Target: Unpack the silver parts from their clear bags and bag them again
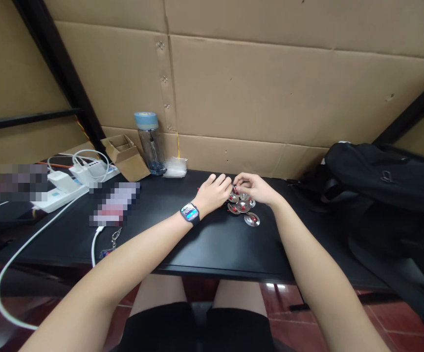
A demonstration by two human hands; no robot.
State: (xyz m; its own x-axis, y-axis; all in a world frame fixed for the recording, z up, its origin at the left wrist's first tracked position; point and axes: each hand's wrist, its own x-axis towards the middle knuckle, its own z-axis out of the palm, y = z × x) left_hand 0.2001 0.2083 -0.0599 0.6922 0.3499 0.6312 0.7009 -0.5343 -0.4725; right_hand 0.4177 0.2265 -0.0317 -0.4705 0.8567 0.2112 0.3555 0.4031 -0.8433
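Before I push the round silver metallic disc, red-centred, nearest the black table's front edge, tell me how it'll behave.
The disc is probably stiff, given its metallic shine. Lying low, it would likely slide rather than roll across the smooth-looking table.

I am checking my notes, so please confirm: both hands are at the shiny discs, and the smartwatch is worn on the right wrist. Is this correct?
Not quite: the head view shows the smartwatch on the left wrist, not the right. The left hand and right hand are indeed at the shiny discs.
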